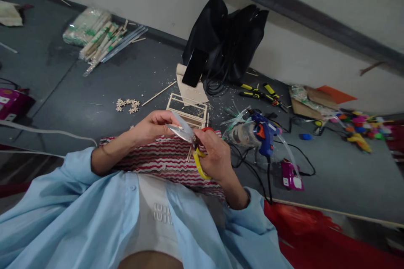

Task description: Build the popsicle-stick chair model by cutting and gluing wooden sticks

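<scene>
My right hand (216, 153) grips a pair of scissors (199, 164) with yellow and red handles. Their blades stand apart and point left, toward my left hand (153, 127). The fingers of that hand are pinched together right at the blades. What they hold, if anything, is too small and hidden to name. Just beyond both hands stands a small frame of thin wooden sticks (187, 106), partly covered by the hands and blades. Small wooden flower shapes (128, 105) lie in a curve to the left of it, near a loose wooden stick (159, 93).
A phone (195, 68) rests on a beige scrap against a black bag (221, 38). On the right are a blue glue gun (267, 134) with a cord, pliers (263, 94) and colourful pom-poms (360, 124). Bundled sticks (101, 44) lie at the back left. A striped cloth (164, 164) hangs below my hands.
</scene>
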Demonstrator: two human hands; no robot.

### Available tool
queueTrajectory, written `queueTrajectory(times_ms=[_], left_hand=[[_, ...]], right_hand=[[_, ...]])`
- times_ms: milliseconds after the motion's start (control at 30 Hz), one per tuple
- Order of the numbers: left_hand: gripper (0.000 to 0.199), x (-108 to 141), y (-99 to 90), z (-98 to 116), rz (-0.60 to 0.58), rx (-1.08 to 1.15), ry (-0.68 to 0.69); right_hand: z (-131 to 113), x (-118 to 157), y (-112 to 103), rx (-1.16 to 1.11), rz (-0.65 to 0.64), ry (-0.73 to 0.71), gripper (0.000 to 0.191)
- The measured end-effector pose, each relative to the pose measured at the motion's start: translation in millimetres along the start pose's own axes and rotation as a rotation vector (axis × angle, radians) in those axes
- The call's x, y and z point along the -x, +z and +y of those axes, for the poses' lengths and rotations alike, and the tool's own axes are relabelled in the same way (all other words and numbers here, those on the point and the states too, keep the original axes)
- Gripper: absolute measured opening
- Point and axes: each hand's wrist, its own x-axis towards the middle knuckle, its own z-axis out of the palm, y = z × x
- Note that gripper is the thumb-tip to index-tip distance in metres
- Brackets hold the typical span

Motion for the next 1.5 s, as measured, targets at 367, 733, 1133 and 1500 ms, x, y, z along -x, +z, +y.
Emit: queueTrajectory(times_ms=[367, 733, 1133, 1500], left_hand=[[0.024, 0.3, -4.3, -4.4, -0.025, -0.033, 0.020], [0.024, 1.5, -3.1, -5.9, -0.019, -0.007, 0.018], [0.025, 0.3, 5.7, -1.0, -0.008, 0.003, 0.018], [0.022, -0.2, 1.5, -7.7, -0.004, -0.015, 0.032]], right_hand=[[-0.4, -0.4, -3.3, 0.003, -0.023, -0.011, 0.042], [-0.4, 3.5, -2.8, 0.030, -0.064, -0.004, 0.041], [0.8, 3.9, -1.9, 0.104, 0.008, -0.069, 0.042], [0.8, 6.4, -0.7, 0.128, -0.022, -0.029, 0.045]])
